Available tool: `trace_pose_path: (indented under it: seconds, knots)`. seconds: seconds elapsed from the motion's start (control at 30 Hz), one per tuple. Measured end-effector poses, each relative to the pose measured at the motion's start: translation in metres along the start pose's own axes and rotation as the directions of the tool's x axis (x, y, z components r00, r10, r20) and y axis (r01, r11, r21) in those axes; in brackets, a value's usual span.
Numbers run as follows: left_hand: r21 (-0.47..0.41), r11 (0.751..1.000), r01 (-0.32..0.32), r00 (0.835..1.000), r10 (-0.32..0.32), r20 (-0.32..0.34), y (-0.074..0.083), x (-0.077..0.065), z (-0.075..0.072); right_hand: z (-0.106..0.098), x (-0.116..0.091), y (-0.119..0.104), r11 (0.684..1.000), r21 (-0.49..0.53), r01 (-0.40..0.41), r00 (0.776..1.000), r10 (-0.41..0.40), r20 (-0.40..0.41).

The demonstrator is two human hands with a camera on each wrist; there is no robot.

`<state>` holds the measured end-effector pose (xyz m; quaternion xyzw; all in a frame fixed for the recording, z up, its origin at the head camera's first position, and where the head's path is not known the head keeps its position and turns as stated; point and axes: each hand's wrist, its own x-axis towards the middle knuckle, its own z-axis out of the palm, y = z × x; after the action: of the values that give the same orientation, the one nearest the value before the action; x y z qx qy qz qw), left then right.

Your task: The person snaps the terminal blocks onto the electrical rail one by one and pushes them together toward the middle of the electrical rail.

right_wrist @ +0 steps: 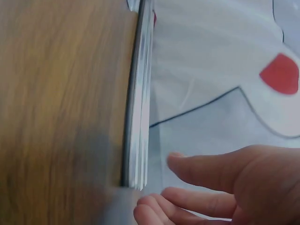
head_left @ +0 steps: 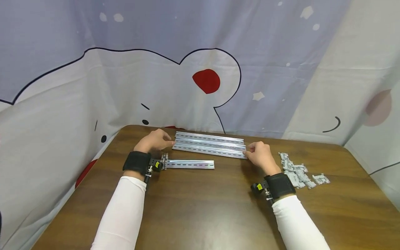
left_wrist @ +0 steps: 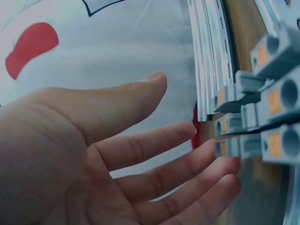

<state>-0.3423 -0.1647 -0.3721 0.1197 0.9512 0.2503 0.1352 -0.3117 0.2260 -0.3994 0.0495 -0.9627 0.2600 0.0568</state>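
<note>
Several slotted metal DIN rails (head_left: 209,144) lie side by side at the back of the table. At their left end is my left hand (head_left: 154,140); in the left wrist view its fingers (left_wrist: 150,145) are spread and hold nothing. My right hand (head_left: 260,156) is by the rails' right end, its thumb and loosely bent fingers (right_wrist: 201,201) apart from the rails in the right wrist view. A shorter DIN rail (head_left: 191,164) lies in front, with a few grey terminal blocks (head_left: 164,161) at its left end. Orange marks show on these blocks in the left wrist view.
A loose pile of grey terminal blocks (head_left: 293,172) lies right of my right hand, with one block (head_left: 321,178) slightly apart. A printed curtain (head_left: 156,80) hangs along the back edge of the brown wooden table (head_left: 206,208).
</note>
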Motion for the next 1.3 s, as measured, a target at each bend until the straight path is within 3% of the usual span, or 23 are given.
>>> trace_pose_path:
  seconds: [0.2, 0.53, 0.77, 0.9, 1.0, 1.1, 1.17, 1.3]
  knots:
    - [-0.073, 0.997, 0.038, 0.999, -0.036, 0.035, -0.011, 0.013, 0.002, 0.005, 0.009, 0.016, 0.998, 0.023, -0.051, 0.997, 0.049, 0.061]
    - [-0.230, 0.972, 0.056, 0.998, -0.045, 0.052, -0.012, 0.027, 0.009, 0.003, 0.008, 0.017, 0.997, 0.024, -0.071, 0.997, 0.070, 0.035]
    - [-0.220, 0.971, 0.093, 0.995, -0.087, 0.038, -0.008, 0.023, 0.007, 0.004, 0.008, 0.012, 0.992, 0.062, -0.110, 0.994, 0.109, 0.021]
    - [-0.312, 0.942, 0.121, 0.993, -0.117, 0.032, -0.005, 0.020, 0.005, 0.006, 0.007, 0.008, 0.990, 0.070, -0.121, 0.993, 0.121, 0.002]
    - [-0.428, 0.892, 0.148, 0.989, -0.146, 0.037, -0.004, 0.018, 0.006, 0.008, 0.007, 0.007, 0.989, 0.073, -0.130, 0.991, 0.131, -0.011]
    - [-0.484, 0.859, 0.168, 0.984, -0.175, 0.031, -0.004, 0.017, 0.007, 0.010, 0.007, 0.006, 0.988, 0.074, -0.132, 0.991, 0.134, -0.024]
    - [-0.486, 0.857, 0.172, 0.983, -0.181, 0.029, -0.007, 0.018, 0.007, 0.010, 0.007, 0.007, 0.988, 0.081, -0.132, 0.990, 0.135, -0.034]
    - [-0.447, 0.877, 0.175, 0.982, -0.186, 0.018, -0.012, 0.018, 0.009, 0.011, 0.006, 0.008, 0.985, 0.112, -0.132, 0.989, 0.139, -0.053]
